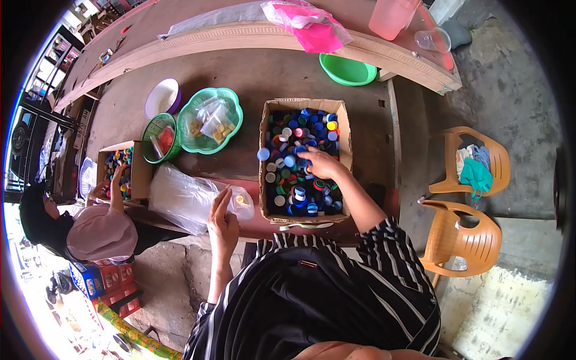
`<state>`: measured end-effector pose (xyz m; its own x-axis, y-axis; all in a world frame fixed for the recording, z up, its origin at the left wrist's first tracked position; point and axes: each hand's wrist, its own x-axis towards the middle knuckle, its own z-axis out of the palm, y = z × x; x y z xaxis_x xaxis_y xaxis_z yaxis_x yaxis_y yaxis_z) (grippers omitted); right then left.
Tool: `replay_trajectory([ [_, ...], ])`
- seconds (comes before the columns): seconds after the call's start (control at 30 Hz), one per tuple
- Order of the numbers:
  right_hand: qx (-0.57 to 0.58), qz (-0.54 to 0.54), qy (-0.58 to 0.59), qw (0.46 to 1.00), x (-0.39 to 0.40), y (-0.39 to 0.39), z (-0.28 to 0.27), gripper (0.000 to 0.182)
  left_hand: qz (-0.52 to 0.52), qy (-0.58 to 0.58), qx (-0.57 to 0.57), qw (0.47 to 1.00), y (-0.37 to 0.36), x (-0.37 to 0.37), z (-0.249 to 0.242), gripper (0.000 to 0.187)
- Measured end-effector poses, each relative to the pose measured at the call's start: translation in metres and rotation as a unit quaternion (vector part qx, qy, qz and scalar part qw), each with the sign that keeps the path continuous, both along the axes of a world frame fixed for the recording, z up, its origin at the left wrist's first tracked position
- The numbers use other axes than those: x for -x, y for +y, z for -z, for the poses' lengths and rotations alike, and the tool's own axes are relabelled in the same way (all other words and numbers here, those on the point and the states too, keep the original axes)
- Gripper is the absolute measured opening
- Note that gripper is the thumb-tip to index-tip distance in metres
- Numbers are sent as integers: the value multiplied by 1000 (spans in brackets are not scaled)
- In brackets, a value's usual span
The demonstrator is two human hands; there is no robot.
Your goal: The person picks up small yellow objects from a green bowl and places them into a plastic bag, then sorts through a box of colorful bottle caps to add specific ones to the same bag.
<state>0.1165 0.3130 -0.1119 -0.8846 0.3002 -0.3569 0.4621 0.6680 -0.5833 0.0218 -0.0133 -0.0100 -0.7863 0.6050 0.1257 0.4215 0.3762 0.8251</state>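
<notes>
An open cardboard box full of loose plastic bottle caps, mostly blue with some white, green, red and yellow, stands in front of me. My right hand reaches into it from the right, fingers apart and touching the caps; what lies under the palm is hidden. One light blue cap is at the box's left edge. Left of the box, my left hand is raised with its fingers stretched out, holding nothing visible. Beside it lies a clear plastic bag with a small yellow-and-white item at its right end.
A turquoise basket with small packets, a green basket and a white-and-purple bowl stand to the left. Another person works at a second box of caps. A raised ledge crosses behind; orange chairs stand right.
</notes>
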Motion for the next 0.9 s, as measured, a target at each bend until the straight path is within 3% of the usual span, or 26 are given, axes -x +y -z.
replay_trajectory([
  [0.03, -3, -23, 28, 999, -13, -1, -6, 48, -10, 7, -4, 1000, 3, 0, -3, 55],
  [0.13, 54, 67, 161, 983, -41, -2, -20, 30, -47, -28, -32, 998, 9, 3, 5, 49],
  [0.23, 129, 246, 182, 943, -65, -9, -38, 19, -47, -44, -68, 996, 17, 9, 19, 53],
  [0.3, -67, 272, 278, 919, -81, -9, -28, 20, -55, -56, -77, 994, 31, 8, 19, 57],
  [0.33, -201, 269, 270, 902, -88, -8, -24, 26, -33, -5, -54, 998, 34, 10, 30, 62],
  [0.37, -229, 263, 269, 898, -95, -5, -17, 29, -13, 48, -34, 998, 37, 13, 42, 67],
  [0.43, -96, 303, 270, 909, -98, -3, -9, 26, -8, 16, -42, 999, 43, 9, 42, 67],
  [0.53, -72, 301, 309, 900, -93, 12, -12, 24, -6, 36, -41, 999, 42, 16, 44, 62],
  [0.6, -119, 281, 326, 895, -85, 39, -5, 23, -24, -73, -90, 993, 39, 16, 32, 55],
  [0.73, -115, 280, 368, 879, -41, 106, -11, 19, -77, 45, -62, 994, 18, 33, 19, 29],
  [0.77, -170, 261, 355, 881, -28, 138, 8, 18, -86, 33, -52, 994, 14, 36, 14, 26],
  [0.8, -143, 286, 310, 895, -12, 159, 8, 18, -96, 21, -42, 994, 8, 38, 9, 24],
  [0.9, -264, 202, 342, 879, 38, 227, 22, 23, -135, -26, -30, 990, -5, 40, 2, 19],
])
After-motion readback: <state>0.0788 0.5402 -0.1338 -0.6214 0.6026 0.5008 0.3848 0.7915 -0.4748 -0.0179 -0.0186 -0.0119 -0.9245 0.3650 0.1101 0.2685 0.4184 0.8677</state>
